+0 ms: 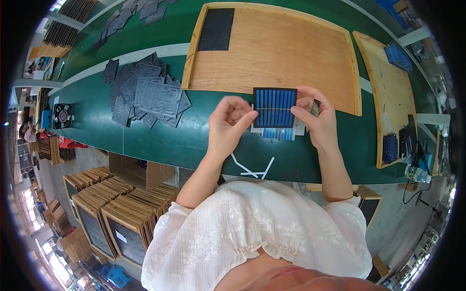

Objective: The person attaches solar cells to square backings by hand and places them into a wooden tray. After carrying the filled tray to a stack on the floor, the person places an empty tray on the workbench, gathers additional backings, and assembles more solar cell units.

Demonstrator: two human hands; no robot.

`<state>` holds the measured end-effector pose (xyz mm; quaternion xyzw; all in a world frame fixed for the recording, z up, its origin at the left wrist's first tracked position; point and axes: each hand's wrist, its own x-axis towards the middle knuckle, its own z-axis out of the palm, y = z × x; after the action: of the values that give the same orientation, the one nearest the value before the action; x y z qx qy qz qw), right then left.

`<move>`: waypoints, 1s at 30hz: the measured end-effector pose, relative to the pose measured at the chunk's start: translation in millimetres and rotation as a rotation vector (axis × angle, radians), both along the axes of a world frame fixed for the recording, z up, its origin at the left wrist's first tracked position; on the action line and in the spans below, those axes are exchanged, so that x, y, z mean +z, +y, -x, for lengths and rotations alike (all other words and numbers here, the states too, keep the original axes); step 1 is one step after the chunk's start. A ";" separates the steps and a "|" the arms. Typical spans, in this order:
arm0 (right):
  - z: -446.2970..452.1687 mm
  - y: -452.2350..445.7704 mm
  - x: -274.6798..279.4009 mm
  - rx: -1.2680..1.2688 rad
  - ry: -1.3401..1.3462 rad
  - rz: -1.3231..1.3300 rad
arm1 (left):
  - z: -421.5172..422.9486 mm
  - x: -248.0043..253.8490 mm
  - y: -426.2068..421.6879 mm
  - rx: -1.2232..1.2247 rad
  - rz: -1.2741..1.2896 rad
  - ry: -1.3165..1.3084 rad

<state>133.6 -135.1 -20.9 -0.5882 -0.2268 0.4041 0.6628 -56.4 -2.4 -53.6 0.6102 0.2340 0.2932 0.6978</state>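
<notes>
A small blue solar panel with a black frame is held up in front of me, over the green table. My left hand pinches its left edge between thumb and fingers. On the opposite edge, my right hand grips it with thumb in front and fingers behind. Beneath the panel, more blue cells on white pieces lie on the table, partly hidden. Several thin white strips lie nearer the table's front edge.
A wooden tray holding one black plate lies ahead. Dark moulded plates are piled at the left, beyond them a black fan. A second wooden tray stands at the right, near a plastic bottle.
</notes>
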 end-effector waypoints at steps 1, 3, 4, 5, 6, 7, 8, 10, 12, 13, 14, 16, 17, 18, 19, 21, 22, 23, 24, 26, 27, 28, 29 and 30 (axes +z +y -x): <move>-0.5 -0.4 1.4 0.004 -0.029 0.005 | 0.1 -0.9 -1.0 0.007 0.027 0.019; -2.7 -1.6 0.1 0.035 -0.046 0.009 | -0.3 3.0 -5.0 0.022 0.084 0.061; -5.0 -3.2 -4.4 0.063 -0.036 0.008 | 0.2 3.8 -4.2 -0.003 0.159 0.042; -5.7 -3.0 -7.6 0.091 -0.027 0.007 | 0.0 4.5 -2.2 -0.028 0.233 0.021; -3.7 -1.6 -8.3 0.119 0.018 -0.114 | 0.2 5.3 -0.9 -0.055 0.306 -0.001; 0.2 -0.1 -8.2 0.148 0.065 -0.235 | 0.6 6.5 -1.2 -0.092 0.475 -0.098; 4.1 2.6 -7.7 0.179 0.111 -0.358 | 0.6 7.7 -2.0 -0.130 0.640 -0.198; 15.8 10.1 -5.7 0.311 -0.026 -0.444 | 0.2 9.5 -4.4 -0.197 0.842 -0.317; 18.8 18.9 -3.1 0.435 -0.147 -0.436 | -0.5 11.4 -7.0 -0.263 0.914 -0.348; 15.9 24.3 -1.6 0.490 -0.202 -0.385 | 0.8 11.6 -7.8 -0.260 0.855 -0.310; 12.6 30.8 0.3 0.544 -0.258 -0.333 | 3.0 13.5 -3.8 -0.203 0.534 -0.188; 4.3 54.0 13.3 0.498 -0.461 -0.229 | 10.7 19.0 6.0 -0.076 -0.100 0.063; 1.2 71.2 17.5 0.473 -0.638 -0.180 | 15.8 22.3 14.2 0.044 -0.570 0.234; -1.2 88.8 20.0 0.442 -0.813 -0.130 | 17.7 21.9 20.9 0.070 -0.775 0.301; -2.9 107.5 17.6 0.437 -0.931 -0.071 | 19.1 18.5 27.9 0.095 -0.981 0.367; -3.8 141.4 7.2 0.423 -1.128 -0.008 | 21.8 3.0 31.5 0.092 -1.149 0.489; -2.0 156.0 2.1 0.411 -1.172 0.029 | 22.2 -1.7 29.6 0.092 -1.153 0.505; 0.5 170.3 -3.0 0.399 -1.216 0.066 | 22.4 -4.9 27.6 0.092 -1.158 0.521; 2.1 182.7 -8.3 0.387 -1.256 0.104 | 22.6 -5.7 26.0 0.091 -1.160 0.540; 2.8 199.9 -18.6 0.373 -1.259 0.102 | 22.8 -5.2 24.6 0.099 -1.153 0.538; 3.6 205.6 -21.5 0.367 -1.268 0.100 | 23.0 -6.1 24.5 0.100 -1.153 0.538; 4.0 209.2 -23.7 0.363 -1.277 0.099 | 23.2 -6.9 25.0 0.101 -1.152 0.538; 4.0 210.9 -25.2 0.371 -1.271 0.106 | 23.2 -7.2 25.6 0.102 -1.152 0.540; 4.8 211.0 -24.1 0.380 -1.264 0.116 | 23.1 -7.5 25.8 0.101 -1.150 0.541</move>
<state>128.8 75.9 -45.0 -0.6964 -0.6498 0.1027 0.2868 -79.6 23.4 -61.2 0.9280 0.2357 0.2401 0.1601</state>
